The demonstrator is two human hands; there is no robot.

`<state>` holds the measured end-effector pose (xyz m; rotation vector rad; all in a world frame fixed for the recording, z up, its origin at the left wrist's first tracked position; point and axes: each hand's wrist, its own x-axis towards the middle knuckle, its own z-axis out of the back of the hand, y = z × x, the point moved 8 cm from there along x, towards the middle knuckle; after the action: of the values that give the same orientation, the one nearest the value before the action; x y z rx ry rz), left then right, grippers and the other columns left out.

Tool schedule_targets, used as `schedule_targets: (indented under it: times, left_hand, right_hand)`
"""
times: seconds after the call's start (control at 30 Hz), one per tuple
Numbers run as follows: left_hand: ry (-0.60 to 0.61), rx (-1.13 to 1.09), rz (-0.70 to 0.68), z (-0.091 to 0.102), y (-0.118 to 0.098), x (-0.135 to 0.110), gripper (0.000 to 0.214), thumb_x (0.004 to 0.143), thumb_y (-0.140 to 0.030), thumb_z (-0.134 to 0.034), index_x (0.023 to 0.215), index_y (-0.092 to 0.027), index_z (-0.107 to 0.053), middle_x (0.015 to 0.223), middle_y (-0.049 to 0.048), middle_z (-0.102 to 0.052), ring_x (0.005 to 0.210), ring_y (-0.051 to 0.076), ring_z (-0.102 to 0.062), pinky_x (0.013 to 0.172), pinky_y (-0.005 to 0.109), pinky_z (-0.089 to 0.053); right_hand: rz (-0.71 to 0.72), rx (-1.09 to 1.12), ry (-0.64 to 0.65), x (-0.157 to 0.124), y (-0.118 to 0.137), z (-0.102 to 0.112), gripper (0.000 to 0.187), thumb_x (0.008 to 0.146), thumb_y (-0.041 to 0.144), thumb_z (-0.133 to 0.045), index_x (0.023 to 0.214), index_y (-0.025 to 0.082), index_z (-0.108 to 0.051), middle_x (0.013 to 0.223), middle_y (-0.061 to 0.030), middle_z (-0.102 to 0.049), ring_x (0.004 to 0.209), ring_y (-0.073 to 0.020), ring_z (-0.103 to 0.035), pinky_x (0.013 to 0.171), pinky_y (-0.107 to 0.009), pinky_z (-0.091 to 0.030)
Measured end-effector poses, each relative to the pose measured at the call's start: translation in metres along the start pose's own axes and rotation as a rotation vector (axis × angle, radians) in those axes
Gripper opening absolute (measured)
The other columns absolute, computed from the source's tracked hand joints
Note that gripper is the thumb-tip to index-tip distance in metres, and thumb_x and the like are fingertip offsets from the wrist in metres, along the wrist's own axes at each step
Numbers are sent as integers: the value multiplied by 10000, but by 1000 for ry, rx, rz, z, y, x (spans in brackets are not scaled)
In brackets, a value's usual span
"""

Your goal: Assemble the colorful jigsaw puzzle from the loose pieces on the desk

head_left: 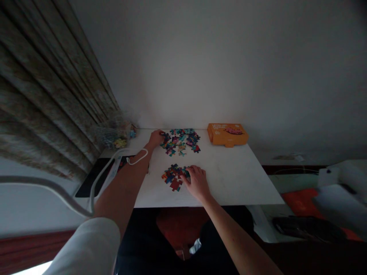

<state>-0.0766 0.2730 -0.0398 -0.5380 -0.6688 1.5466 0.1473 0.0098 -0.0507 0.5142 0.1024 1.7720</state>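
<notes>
On the white table lie two groups of colourful jigsaw puzzle pieces. The far group of puzzle pieces (pixel 180 140) is near the wall, loosely spread and partly overlapping. My left hand (pixel 156 138) reaches to its left edge, fingers closed around what looks like a dark puzzle piece (pixel 165 136). Closer to me is a smaller pile of puzzle pieces (pixel 172 177), with red, blue and orange parts. My right hand (pixel 197 180) rests at this pile's right side, thumb and fingers apart, fingertips touching pieces. Part of that pile is hidden under the fingers.
An orange puzzle box (pixel 228 134) stands at the table's back right. Wrapped flowers (pixel 116 137) sit at the back left by the curtain (pixel 48 76). A dark flat object (pixel 96 177) lies on the left edge. A white cable (pixel 92 191) crosses near my left forearm.
</notes>
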Motion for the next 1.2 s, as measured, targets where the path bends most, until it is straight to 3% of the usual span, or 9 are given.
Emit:
schedule_targets:
  times: [0.1, 0.2, 0.3, 0.4, 0.57, 0.8, 0.93, 1.03, 1.2]
  left_hand:
    - [-79, -102, 46, 15, 1, -11, 131, 779, -213, -710, 897, -156, -717, 910, 107, -748, 974, 257, -701, 888, 351, -525]
    - [-99, -213, 61, 23, 0, -38, 230, 838, -256, -638, 1024, -141, -708, 899, 93, -748, 848, 208, -710, 780, 307, -539]
    - [-44, -320, 27, 17, -1, -89, 344, 831, -306, -653, 1136, -155, -699, 816, 46, -735, 724, 177, -688, 687, 274, -525]
    - [120, -479, -94, -3, -4, -156, 368, 842, -330, -643, 1175, -188, -710, 764, 1, -703, 718, 164, -666, 719, 273, -523]
    - [159, -282, -204, -17, 5, -236, 301, 923, -264, -548, 1161, -226, -729, 981, 38, -757, 865, 190, -701, 825, 318, -549]
    - [-5, 168, -429, -9, -9, -260, 317, 951, -190, -549, 1228, -225, -701, 1186, 112, -707, 1156, 274, -647, 1046, 467, -498]
    - [81, 312, -587, -24, -29, -274, 428, 1008, -360, -563, 1419, -246, -597, 1488, 140, -575, 1406, 309, -506, 1208, 574, -348]
    - [190, 384, -647, -35, -37, -281, 495, 1001, -481, -575, 1461, -299, -565, 1594, 116, -481, 1505, 328, -397, 1249, 645, -240]
    - [269, 387, -625, -38, -38, -280, 496, 1009, -514, -550, 1463, -316, -572, 1598, 94, -488, 1512, 323, -395, 1250, 641, -258]
  right_hand:
    - [0, -5, 0, 0, 0, 0, 313, 1023, 464, -578, 1163, 203, -679, 1185, -132, -671, 1096, -295, -602, 941, -433, -428]
    - [-1, -6, -5, 0, 0, 1, 313, 1027, 456, -566, 1167, 200, -680, 1190, -135, -671, 1105, -297, -602, 947, -440, -430]
    - [1, -3, -12, 0, 0, 0, 302, 1031, 435, -558, 1177, 200, -679, 1196, -138, -671, 1111, -294, -602, 946, -438, -434]
    - [4, 2, -11, 0, 0, 0, 293, 1026, 427, -570, 1174, 200, -681, 1184, -134, -673, 1100, -290, -604, 939, -435, -437]
    - [4, 4, -11, 1, 1, 1, 272, 1033, 403, -562, 1177, 205, -679, 1191, -135, -678, 1106, -293, -605, 941, -438, -442]
    - [15, 23, -41, -3, 0, 4, 215, 1023, 349, -584, 1155, 208, -678, 1175, -118, -688, 1115, -285, -624, 946, -425, -456]
    - [-14, 68, -76, 12, -2, 3, 197, 1012, 338, -592, 1132, 217, -690, 1160, -107, -706, 1102, -279, -638, 943, -410, -466]
    - [-35, 106, -55, 49, 6, -2, 215, 1003, 341, -595, 1137, 212, -702, 1172, -113, -720, 1113, -280, -644, 958, -406, -477]
    - [-81, 139, 87, 142, 28, -29, 345, 1013, 371, -567, 1312, 221, -653, 1304, -110, -699, 1241, -272, -609, 1039, -397, -466]
